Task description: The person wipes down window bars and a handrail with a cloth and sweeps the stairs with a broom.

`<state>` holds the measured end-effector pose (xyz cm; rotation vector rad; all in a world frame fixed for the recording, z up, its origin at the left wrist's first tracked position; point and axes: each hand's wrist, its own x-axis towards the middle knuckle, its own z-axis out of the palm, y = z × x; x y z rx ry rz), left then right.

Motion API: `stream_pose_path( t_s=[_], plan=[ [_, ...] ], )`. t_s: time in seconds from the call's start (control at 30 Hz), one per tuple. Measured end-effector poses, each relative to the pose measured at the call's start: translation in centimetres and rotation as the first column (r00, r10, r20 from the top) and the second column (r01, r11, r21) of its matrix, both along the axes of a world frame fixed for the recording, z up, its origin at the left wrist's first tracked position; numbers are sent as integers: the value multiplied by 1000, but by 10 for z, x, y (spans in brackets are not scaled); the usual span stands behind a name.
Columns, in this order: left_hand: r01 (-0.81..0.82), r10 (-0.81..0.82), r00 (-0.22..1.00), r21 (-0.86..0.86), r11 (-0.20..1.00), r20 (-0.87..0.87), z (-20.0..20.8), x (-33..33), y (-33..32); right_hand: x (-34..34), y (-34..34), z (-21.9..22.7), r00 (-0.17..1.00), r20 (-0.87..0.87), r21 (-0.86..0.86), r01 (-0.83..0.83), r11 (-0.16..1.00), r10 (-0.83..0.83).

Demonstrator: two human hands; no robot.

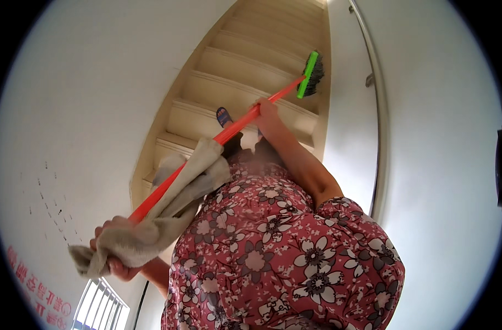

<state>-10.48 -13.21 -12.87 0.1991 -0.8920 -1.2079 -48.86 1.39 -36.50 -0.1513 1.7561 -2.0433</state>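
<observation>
A broom [168, 186] with a red handle runs slantwise across my body, from low on the left to the upper right. Its green head with dark bristles [314, 75] is over the stair steps near the right side. My right hand [266, 111] is wrapped round the handle partway along, closer to the broom head. At the handle's upper end my left hand [123, 269] is closed round it together with a greyish-beige cloth [146, 239]. Part of the cloth hangs along the handle; the cloth hides some of the left fingers.
Beige stairs [234, 69] curve away ahead, with my sandalled foot [223, 116] on a step. A metal handrail [380, 110] follows the right wall. White walls close in on both sides; red writing marks the left one, above a barred window [101, 305].
</observation>
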Motion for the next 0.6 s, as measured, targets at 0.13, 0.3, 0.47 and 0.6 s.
stream_pose_path(
  t_s=[0.13,0.3,0.47,0.6],
  plan=[
    [185,-60,948,-386,904,314,59,0,-2,26,-49,104,739,663,-212,341,916,-122],
    [643,-383,761,-535,548,524,100,-11,-1,12,-64,124,778,627,-391,363,846,-44],
    [692,-490,721,-524,495,489,86,-59,25,-19,-71,106,723,679,-563,402,722,127],
    [392,-291,912,-403,827,289,57,-138,71,-28,-74,75,662,720,-553,366,749,208]
  ],
)
